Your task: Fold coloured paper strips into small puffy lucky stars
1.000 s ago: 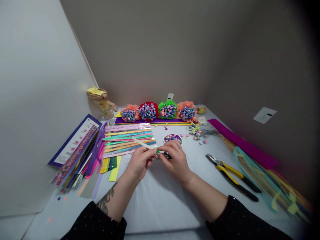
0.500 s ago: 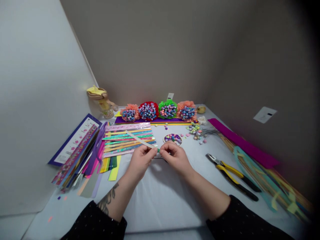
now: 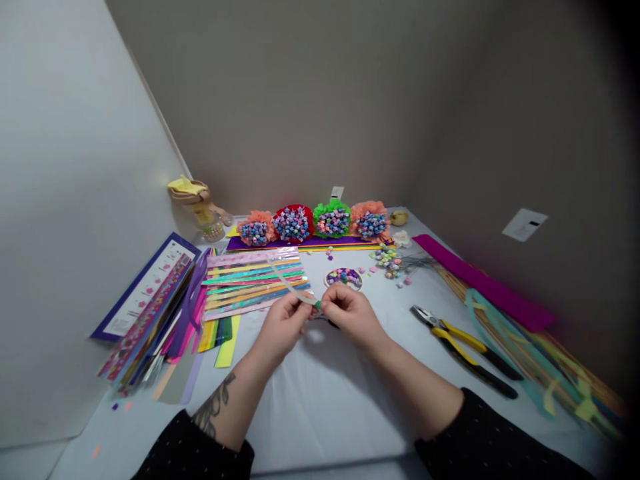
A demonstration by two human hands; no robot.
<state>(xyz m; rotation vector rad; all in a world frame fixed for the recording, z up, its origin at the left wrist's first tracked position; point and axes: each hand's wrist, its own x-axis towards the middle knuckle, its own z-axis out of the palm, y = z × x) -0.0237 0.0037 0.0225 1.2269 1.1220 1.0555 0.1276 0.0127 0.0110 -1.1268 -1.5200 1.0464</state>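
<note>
A narrow pale paper strip (image 3: 286,283) with a green end is held between my two hands above the white-covered table. My left hand (image 3: 286,325) pinches it near the green end, its long pale part rising up and to the left. Close beside it, the fingertips of my right hand (image 3: 354,317) are pinched at the green end. Just beyond my hands sits a small round dish (image 3: 343,278) of tiny coloured paper stars. Something dark lies partly hidden beneath my fingers.
Packs of coloured strips (image 3: 257,283) lie at the left, beside a purple-edged sheet (image 3: 120,319). Four crepe flowers filled with stars (image 3: 293,223) stand at the back. Yellow-black pliers (image 3: 465,350) and a magenta roll (image 3: 485,283) lie at the right. Loose stars (image 3: 387,259) lie behind the dish.
The strip's free end has swung slightly right and the strip now curves more. Both hands stay pinched close together. The whole view has shifted slightly.
</note>
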